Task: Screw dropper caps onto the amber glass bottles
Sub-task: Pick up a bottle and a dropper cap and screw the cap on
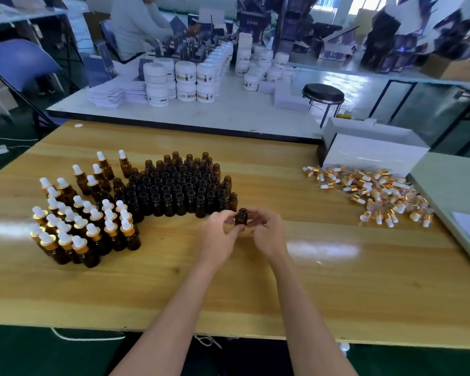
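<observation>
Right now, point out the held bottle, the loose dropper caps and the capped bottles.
held bottle (241, 217), head view, on its amber body.
loose dropper caps (375, 192), head view, middle of the pile.
capped bottles (94, 213), head view, a white bulb mid-group.

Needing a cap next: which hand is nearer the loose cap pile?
Right. Both hold a bottle left of the pile: right hand on the pile's side, left hand opposite.

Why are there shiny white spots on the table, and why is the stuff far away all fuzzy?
Head view: the white spots are light glaring off the glossy wooden table, one beside the capped bottles, one beside the right hand. Head view: the dark boxes at the back are blurred; the bottle between left hand and right hand looks sharper.
</observation>
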